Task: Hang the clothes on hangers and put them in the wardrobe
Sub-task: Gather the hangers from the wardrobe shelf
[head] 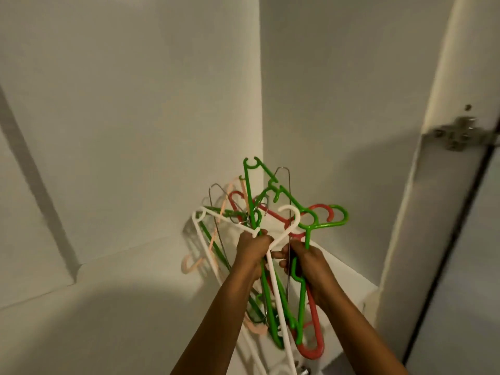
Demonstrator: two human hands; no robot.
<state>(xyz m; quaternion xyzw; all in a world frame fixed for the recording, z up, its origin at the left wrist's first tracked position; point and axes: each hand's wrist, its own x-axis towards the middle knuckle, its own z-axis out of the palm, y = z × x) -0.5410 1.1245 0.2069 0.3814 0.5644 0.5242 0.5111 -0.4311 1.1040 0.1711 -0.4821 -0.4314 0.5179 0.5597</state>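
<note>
Tangled hangers (pixel 308 236) (green, red, white, peach, wire) being held low in corner of wardrobe (pixel 135 131). Left grip (pixel 253 247) and right grip (pixel 307 262) both being clenched round hanger bars. Advised: bundle being lifted out whole, hooks being untangled singly, outside.

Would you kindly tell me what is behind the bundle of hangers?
Behind the bundle of hangers, gripped by the left hand and right hand, only the white wardrobe corner and floor panel show; the patch directly behind hangers and hands is covered.
</note>
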